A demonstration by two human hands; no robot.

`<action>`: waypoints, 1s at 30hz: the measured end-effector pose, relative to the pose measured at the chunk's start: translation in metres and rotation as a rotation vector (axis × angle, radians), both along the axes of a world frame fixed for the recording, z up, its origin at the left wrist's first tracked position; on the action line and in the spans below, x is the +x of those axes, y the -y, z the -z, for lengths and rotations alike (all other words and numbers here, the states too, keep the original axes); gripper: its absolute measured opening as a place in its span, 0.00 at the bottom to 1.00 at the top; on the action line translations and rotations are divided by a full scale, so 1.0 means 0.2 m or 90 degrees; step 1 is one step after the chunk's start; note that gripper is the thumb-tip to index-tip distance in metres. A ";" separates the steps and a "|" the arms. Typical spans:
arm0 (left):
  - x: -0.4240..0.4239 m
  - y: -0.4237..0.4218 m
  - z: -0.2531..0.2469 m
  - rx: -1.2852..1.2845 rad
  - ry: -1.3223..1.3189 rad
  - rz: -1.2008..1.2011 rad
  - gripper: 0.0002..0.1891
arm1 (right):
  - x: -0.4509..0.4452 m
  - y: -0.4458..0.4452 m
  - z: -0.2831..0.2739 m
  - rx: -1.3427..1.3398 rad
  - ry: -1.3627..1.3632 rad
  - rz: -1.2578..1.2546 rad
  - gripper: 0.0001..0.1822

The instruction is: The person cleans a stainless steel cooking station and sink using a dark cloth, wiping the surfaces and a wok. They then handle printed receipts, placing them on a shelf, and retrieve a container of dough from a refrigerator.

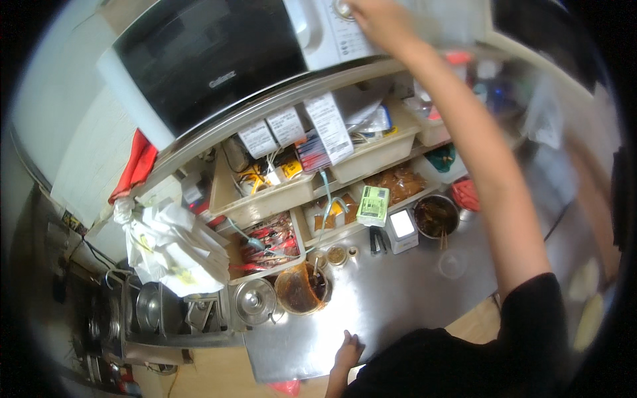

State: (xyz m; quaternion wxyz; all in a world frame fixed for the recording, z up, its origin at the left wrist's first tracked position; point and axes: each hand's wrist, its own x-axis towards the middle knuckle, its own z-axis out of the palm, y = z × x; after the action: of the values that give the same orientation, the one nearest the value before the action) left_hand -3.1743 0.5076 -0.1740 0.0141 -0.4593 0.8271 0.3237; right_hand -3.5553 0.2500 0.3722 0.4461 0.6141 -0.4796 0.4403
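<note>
My right arm reaches up to a white microwave oven (209, 54) on the upper shelf. The fingers of my right hand (378, 20) are on its round control knob (343, 9), at the top edge of the view. My left hand (350, 348) rests low at the front of the stainless steel table (398, 293), with its fingers partly curled and nothing visible in it. Beyond that hand stands a pot of dark brown sauce (293, 293) with a spoon in it, beside a round metal lid (255, 301).
Printed slips (328, 127) hang from the shelf edge above plastic bins (264, 204). White plastic bags (174, 248) hang at left, above a sink (174, 338). Along the table's back stand a green-labelled pack (373, 205), a small white device (402, 231) and a bowl with chopsticks (436, 216).
</note>
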 end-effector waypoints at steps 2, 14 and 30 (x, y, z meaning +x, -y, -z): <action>0.07 0.02 0.10 0.008 -0.063 -0.026 0.23 | 0.06 0.03 0.01 -0.041 0.019 -0.043 0.13; 0.17 0.37 -0.52 0.301 -0.329 -0.238 0.16 | 0.53 -0.48 0.76 0.522 -0.010 -0.239 0.12; 0.59 2.37 -1.60 -0.510 -0.416 -0.572 0.21 | 0.53 -1.17 1.50 1.081 0.175 -0.152 0.16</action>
State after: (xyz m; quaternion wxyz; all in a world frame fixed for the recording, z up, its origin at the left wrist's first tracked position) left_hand -3.0570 0.0332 0.1466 -0.5429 -0.6066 0.5739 0.0890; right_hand -3.4491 0.4847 0.0723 -0.2743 0.7267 -0.6280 0.0477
